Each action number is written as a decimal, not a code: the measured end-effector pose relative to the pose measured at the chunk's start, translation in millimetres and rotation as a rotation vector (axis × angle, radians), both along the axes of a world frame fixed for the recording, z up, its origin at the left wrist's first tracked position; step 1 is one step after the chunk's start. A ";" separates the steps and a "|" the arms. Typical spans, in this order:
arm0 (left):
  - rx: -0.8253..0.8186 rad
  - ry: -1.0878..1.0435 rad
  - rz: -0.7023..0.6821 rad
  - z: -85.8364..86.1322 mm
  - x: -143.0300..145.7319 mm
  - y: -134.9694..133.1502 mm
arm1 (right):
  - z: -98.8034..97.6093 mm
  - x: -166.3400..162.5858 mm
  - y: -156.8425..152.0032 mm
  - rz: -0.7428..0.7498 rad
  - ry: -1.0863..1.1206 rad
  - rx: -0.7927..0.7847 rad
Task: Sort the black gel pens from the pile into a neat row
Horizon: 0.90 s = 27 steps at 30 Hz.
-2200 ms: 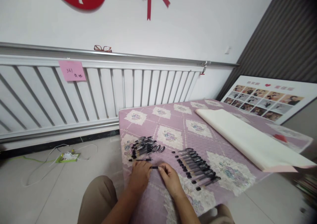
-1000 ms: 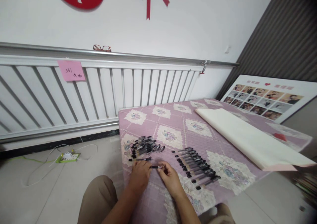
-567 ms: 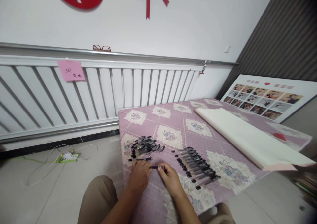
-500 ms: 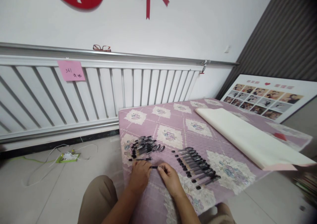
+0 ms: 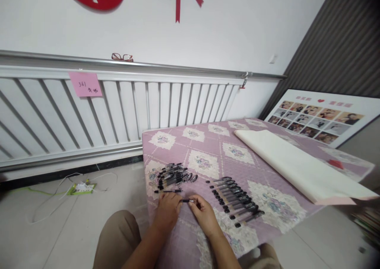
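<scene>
Between my two hands a dark pen (image 5: 185, 201) lies level, just above the near left part of the purple tablecloth (image 5: 190, 229). My left hand (image 5: 168, 209) is closed around one end of it. With thumb and fingers, my right hand (image 5: 202, 212) pinches the other end, where a light tip shows. Beyond my left hand a single black pen (image 5: 168, 191) lies on the cloth. Past that is a heap of black pens and caps (image 5: 173, 176). To the right of my hands, several capped pens (image 5: 236, 195) lie side by side in a slanted row.
A large cream sheet (image 5: 285, 162) covers the right side of the table. Behind it leans a photo board (image 5: 317, 116). The white radiator (image 5: 166, 102) runs along the far edge. A power strip with cables (image 5: 82, 187) lies on the floor at left.
At my right fingers a light tip of the pen now shows, where the pen looked all dark before. Both hands stay in nearly the same place.
</scene>
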<state>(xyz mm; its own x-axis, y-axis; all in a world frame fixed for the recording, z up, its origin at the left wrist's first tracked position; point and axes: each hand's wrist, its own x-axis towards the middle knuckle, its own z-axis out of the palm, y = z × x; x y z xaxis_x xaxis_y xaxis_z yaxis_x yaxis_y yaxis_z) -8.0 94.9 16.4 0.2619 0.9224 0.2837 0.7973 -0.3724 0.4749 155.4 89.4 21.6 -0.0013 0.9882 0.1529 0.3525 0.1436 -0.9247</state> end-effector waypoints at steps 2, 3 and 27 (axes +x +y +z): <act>-0.004 0.012 0.009 0.9 0.0 -0.3 | 0.2 0.1 -0.2 0.002 0.000 0.007; -0.006 0.017 0.012 1.4 -0.1 -0.5 | 0.3 0.2 -0.3 -0.002 0.002 0.009; -0.034 -0.120 0.052 -4.9 -1.4 6.3 | -7.9 13.0 65.7 -0.222 -0.416 0.215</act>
